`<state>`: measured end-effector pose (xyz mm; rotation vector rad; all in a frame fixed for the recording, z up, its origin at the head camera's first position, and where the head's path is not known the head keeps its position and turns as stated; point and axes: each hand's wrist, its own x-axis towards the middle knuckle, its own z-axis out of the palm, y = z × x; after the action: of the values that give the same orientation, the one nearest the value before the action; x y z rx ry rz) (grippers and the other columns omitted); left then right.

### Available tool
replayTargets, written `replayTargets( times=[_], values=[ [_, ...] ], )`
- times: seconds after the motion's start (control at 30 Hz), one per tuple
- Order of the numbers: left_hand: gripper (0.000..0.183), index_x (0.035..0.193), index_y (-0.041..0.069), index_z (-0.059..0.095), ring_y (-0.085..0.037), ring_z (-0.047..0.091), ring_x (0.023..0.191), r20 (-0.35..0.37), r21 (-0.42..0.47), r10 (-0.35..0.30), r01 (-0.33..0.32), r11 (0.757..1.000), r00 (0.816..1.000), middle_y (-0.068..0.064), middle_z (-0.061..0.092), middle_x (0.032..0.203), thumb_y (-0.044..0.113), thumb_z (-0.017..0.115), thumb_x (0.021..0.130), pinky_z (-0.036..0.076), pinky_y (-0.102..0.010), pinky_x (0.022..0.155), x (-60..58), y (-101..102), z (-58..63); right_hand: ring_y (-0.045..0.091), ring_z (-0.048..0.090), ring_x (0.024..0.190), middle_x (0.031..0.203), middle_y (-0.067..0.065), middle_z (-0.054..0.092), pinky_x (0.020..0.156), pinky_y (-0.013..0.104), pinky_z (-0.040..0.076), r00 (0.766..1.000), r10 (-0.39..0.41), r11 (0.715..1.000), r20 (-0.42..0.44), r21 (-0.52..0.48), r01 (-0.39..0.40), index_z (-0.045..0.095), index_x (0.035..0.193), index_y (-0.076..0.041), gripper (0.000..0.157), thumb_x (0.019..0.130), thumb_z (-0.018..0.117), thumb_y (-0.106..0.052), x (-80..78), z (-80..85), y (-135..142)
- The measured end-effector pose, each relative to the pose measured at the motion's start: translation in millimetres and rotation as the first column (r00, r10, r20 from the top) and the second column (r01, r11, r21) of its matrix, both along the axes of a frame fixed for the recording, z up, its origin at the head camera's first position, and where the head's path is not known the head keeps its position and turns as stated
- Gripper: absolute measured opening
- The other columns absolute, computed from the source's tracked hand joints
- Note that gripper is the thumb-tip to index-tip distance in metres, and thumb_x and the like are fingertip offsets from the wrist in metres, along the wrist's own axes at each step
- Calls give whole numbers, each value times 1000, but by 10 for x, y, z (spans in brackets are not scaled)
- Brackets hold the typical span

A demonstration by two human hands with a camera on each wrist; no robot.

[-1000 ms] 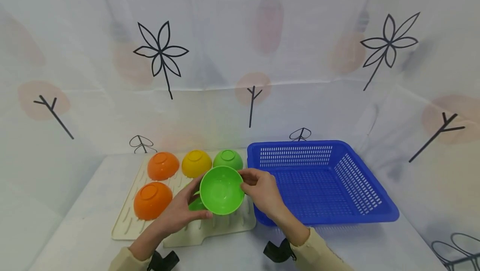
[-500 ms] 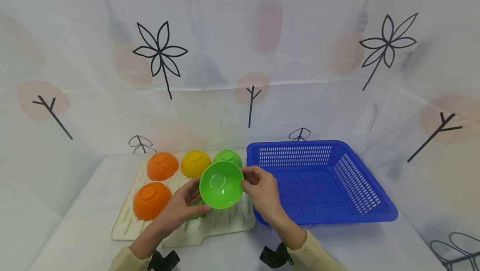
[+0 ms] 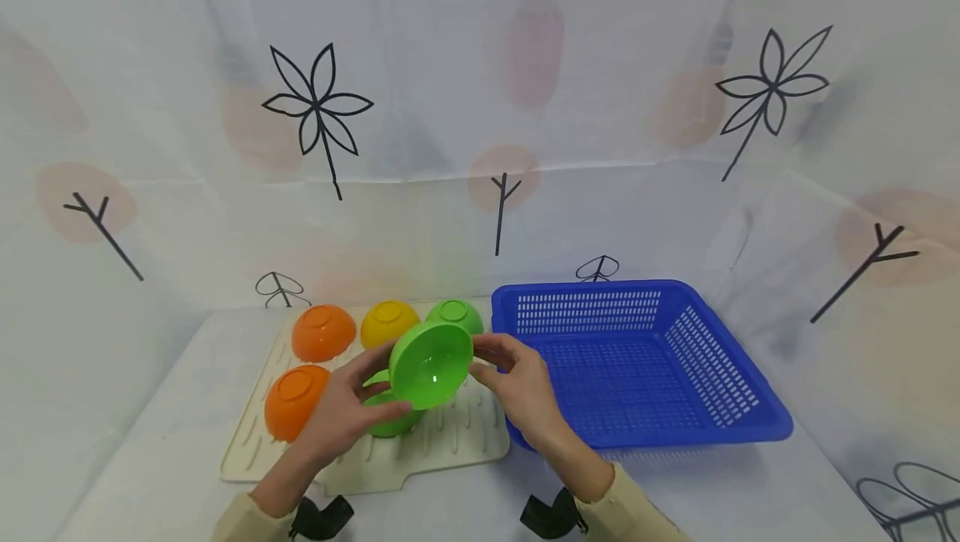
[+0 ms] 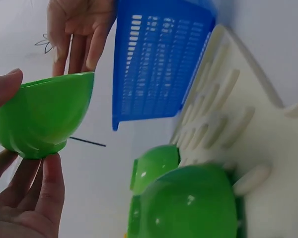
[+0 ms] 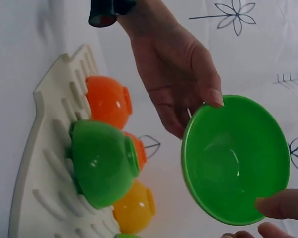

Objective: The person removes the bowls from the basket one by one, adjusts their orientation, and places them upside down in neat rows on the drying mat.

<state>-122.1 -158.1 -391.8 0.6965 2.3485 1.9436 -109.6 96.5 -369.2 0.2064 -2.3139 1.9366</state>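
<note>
My left hand [image 3: 341,409] holds a bright green bowl [image 3: 433,365], tilted so its inside faces the head camera. In the left wrist view the thumb lies at the rim of the bowl [image 4: 44,109] and the fingers support its base. At the opposite side of the rim is my right hand [image 3: 521,383], its thumb [image 5: 280,204] overlapping the rim in the right wrist view, with thumb and fingers apart. Whether it touches the bowl is unclear. Just below the held bowl, another green bowl [image 3: 393,424] sits upside down on the cream drying mat [image 3: 457,434], partly hidden.
Also upside down on the mat are two orange bowls [image 3: 324,332], a yellow bowl [image 3: 388,323] and a far green bowl [image 3: 454,315]. On the right stands a blue perforated basket [image 3: 637,438]. A patterned white cloth [image 3: 420,233] hangs behind the table.
The held bowl has shifted left and tilted further, uncovering more of the green bowl beneath it. Both hands have moved slightly left; the right thumb no longer clearly grips the rim.
</note>
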Motion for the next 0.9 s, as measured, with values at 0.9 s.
replayTargets(
  times=[0.9],
  values=[
    [71,133,17,66,-21,56,116,-538,-293,8,-195,936,843,2,58,131,15,93,68,57,-35,86,17,-71,2,40,39,139,154,19,37,107,56,40,988,126,991,92,-51,-122,42,149,-3,65,96,66,-34,132,54,-202]
  ],
)
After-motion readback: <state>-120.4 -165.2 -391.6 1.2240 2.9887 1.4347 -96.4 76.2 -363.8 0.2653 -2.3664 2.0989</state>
